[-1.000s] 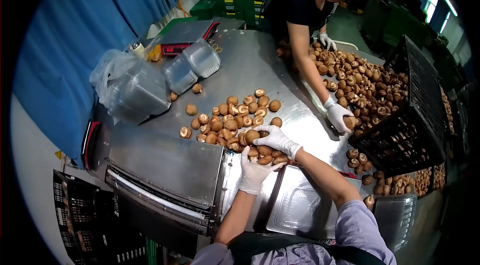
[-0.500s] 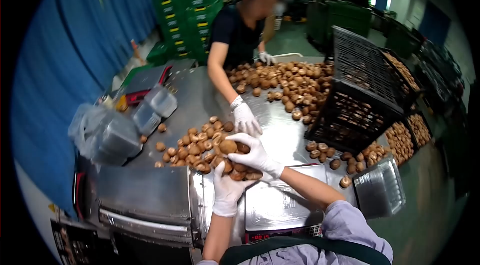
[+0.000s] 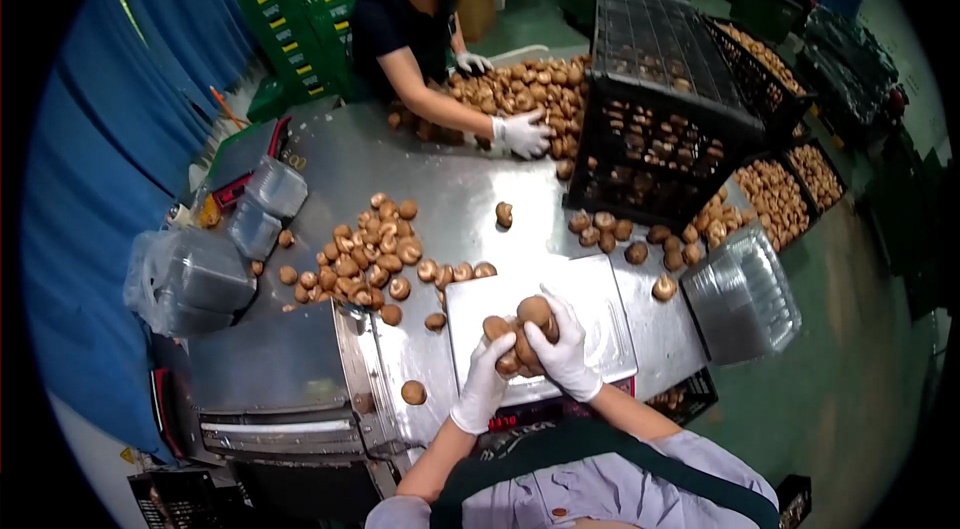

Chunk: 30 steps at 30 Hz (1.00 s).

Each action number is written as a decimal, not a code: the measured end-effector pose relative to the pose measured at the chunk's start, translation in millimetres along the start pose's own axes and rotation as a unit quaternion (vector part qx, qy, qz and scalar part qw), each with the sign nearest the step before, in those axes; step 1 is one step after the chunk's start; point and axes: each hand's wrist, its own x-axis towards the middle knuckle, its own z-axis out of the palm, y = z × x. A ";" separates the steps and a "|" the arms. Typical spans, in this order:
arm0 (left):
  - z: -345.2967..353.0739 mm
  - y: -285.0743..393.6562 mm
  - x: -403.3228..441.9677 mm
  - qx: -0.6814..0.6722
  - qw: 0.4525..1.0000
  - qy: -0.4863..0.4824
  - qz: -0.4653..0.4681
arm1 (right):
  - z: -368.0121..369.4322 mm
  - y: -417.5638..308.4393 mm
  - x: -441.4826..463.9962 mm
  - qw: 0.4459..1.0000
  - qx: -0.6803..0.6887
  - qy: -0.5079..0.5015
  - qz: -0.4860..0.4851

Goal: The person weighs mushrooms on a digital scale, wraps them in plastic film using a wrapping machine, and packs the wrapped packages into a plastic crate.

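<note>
Several brown mushrooms (image 3: 517,339) are cupped between my two white-gloved hands, above the metal plate of a weighing scale (image 3: 600,279). My left hand (image 3: 483,391) closes round them from the left, and my right hand (image 3: 562,351) from the right. Whether the lowest mushrooms touch the plate, I cannot tell. Red digits glow on the scale's display (image 3: 505,420), partly hidden below my hands. A loose pile of mushrooms (image 3: 365,254) lies on the steel table left of the scale, with a single mushroom (image 3: 413,392) near my left wrist.
Across the table, a co-worker's gloved hand (image 3: 523,133) rests by a large mushroom heap (image 3: 540,89). A black crate (image 3: 660,119) stands tilted at right. Clear plastic trays (image 3: 745,299) sit right of the scale, with more trays (image 3: 205,274) at left. A steel machine (image 3: 265,359) stands front left.
Both my hands have moved from the pile toward me and over the scale, carrying mushrooms. The co-worker's hand has withdrawn from the near pile to the far heap. The view has shifted.
</note>
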 end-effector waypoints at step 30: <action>-28.7 -5.1 -21.2 0.449 0.817 0.155 0.326 | -75.9 24.9 -1.8 0.989 -0.131 -0.026 -0.061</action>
